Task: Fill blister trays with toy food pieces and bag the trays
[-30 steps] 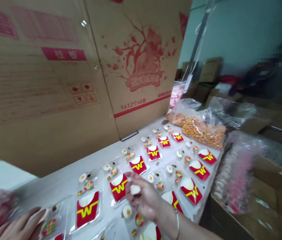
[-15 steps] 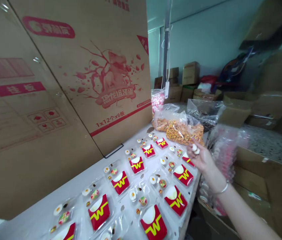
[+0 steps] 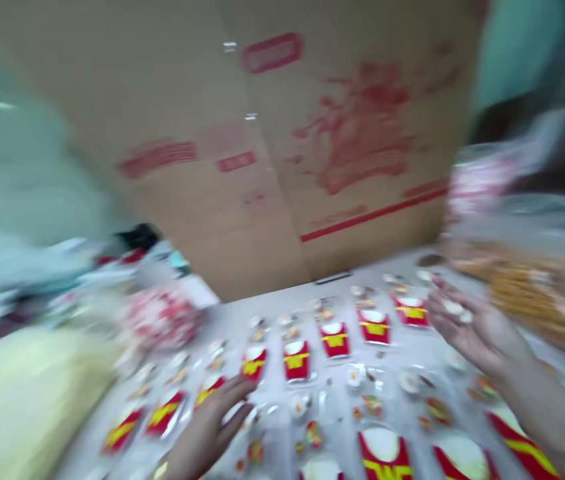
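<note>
Two hands show in the head view, which is badly smeared by motion. The right hand [image 3: 472, 330] is lifted palm-up above the far right of the white table [image 3: 242, 313], fingers loosely spread and slightly curled, with a few small white round pieces [image 3: 455, 310] resting on the fingers near their tips; nothing pinches them, they simply lie there. The left hand [image 3: 207, 427] lies low at the near edge, fingers together and stretched flat toward the clear plastic trays [image 3: 312, 393], its tips touching or just over one; the blur hides which.

The white pieces look like little discs, pale and smooth; whether they are candy or plastic cannot be told. They seem very light and hard, likely to roll or slip off an open palm, so a fingertip pinch at the rim of each would probably hold best.

The trays lie in rows across the table, each holding a red carton with a yellow W [image 3: 335, 340] and small round bits beside it. The thin plastic would probably flex and slide easily.

Behind stands a large cardboard box [image 3: 272, 167] with red print. At right lies a bag of orange snacks [image 3: 537, 300]; at left, a pink-and-white bag [image 3: 159, 317].
</note>
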`<state>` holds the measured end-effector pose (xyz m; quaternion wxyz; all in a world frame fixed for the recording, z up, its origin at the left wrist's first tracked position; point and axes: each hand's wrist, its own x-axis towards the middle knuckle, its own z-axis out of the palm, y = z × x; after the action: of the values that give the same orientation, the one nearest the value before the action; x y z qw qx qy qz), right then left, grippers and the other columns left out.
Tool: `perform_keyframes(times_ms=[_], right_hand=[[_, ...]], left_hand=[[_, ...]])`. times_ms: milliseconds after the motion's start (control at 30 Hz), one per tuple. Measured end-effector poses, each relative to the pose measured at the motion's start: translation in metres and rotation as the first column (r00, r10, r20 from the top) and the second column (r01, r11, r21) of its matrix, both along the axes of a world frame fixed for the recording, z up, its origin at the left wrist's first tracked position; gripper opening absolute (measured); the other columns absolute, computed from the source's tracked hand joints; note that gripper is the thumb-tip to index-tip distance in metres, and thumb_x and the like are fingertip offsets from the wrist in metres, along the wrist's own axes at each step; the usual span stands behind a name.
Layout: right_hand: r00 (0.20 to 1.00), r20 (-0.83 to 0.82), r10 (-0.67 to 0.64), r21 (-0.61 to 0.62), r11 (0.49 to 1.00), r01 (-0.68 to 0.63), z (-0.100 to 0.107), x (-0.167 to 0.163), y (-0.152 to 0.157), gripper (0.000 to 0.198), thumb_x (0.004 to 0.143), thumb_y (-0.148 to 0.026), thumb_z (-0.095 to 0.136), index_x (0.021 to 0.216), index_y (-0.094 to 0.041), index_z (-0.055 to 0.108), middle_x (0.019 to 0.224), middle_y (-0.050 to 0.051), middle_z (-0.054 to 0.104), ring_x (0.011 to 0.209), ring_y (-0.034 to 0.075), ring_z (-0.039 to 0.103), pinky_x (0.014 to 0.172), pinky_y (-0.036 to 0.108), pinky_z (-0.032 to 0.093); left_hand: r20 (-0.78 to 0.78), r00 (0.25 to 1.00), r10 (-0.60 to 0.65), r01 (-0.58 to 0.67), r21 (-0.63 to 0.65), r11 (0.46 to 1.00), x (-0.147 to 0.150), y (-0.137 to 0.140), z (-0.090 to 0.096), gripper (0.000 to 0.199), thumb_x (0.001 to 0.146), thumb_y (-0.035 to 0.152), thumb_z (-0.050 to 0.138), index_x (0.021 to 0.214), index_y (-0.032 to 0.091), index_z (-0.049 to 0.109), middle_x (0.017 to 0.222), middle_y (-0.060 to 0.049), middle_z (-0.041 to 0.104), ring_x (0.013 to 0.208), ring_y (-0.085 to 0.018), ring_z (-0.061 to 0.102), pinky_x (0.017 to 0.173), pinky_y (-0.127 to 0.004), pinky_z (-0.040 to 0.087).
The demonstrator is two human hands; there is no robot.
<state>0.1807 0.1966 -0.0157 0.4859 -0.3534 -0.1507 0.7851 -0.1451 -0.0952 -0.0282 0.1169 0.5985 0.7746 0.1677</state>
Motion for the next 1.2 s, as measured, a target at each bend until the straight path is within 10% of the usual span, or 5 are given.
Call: perform_keyframes(times_ms=[200,500,667,900,1200], right_hand=[[0.86,-0.263,0.437,-0.326,0.799,-0.505,-0.059,-0.135,-0.136,0.01,0.077,-0.03,0.064,0.081,-0.022,0.066,0.078,0.004,0.066,0.075,0.018,0.065,0.068,0.032,0.058],[0.581,-0.406,0.705,-0.188,0.558,-0.808,-0.063,-0.219,-0.247,0.047,0.068,-0.055,0.071,0.102,-0.024,0.066,0.104,0.008,0.069,0.107,0.028,0.061,0.086,0.04,0.054],[0.576,-0.243,0.78,-0.091,0.573,-0.814,-0.049,-0.262,-0.27,0.061,0.061,-0.055,0.077,0.112,-0.026,0.06,0.122,0.007,0.062,0.121,0.025,0.052,0.092,0.034,0.05],[0.64,0.208,0.739,0.263,0.588,-0.765,-0.027,-0.306,-0.25,0.05,0.073,-0.051,0.069,0.114,-0.025,0.059,0.127,0.008,0.058,0.122,0.027,0.05,0.09,0.034,0.052],[0.736,0.651,0.187,0.747,0.014,-0.665,0.111,-0.519,-0.191,0.033,0.09,-0.041,0.048,0.113,-0.019,0.054,0.111,0.009,0.063,0.101,0.021,0.062,0.085,0.036,0.054]], left_hand=[[-0.118,0.982,-0.145,0.17,0.24,0.956,0.072,0.005,-0.018,0.053,0.083,0.031,0.048,0.136,0.035,0.041,0.116,-0.009,0.064,0.097,-0.023,0.062,0.08,-0.039,0.053],[0.021,0.993,0.116,-0.114,0.427,0.897,0.036,-0.05,-0.052,0.033,0.079,0.028,0.053,0.11,0.034,0.061,0.087,-0.01,0.066,0.079,-0.022,0.063,0.065,-0.036,0.053],[0.219,0.879,0.424,-0.464,0.602,0.65,-0.067,-0.105,0.008,0.029,0.087,0.029,0.051,0.114,0.025,0.06,0.093,-0.007,0.068,0.076,-0.017,0.061,0.072,-0.031,0.051],[0.197,0.619,0.76,-0.632,0.699,0.334,-0.322,-0.131,0.095,0.03,0.088,0.019,0.041,0.111,0.014,0.059,0.106,-0.01,0.066,0.097,-0.019,0.06,0.087,-0.029,0.046],[0.242,0.671,0.7,-0.696,0.531,0.483,-0.409,-0.121,0.082,0.02,0.077,0.016,0.058,0.095,0.013,0.067,0.097,-0.012,0.07,0.089,-0.022,0.066,0.084,-0.03,0.049]])
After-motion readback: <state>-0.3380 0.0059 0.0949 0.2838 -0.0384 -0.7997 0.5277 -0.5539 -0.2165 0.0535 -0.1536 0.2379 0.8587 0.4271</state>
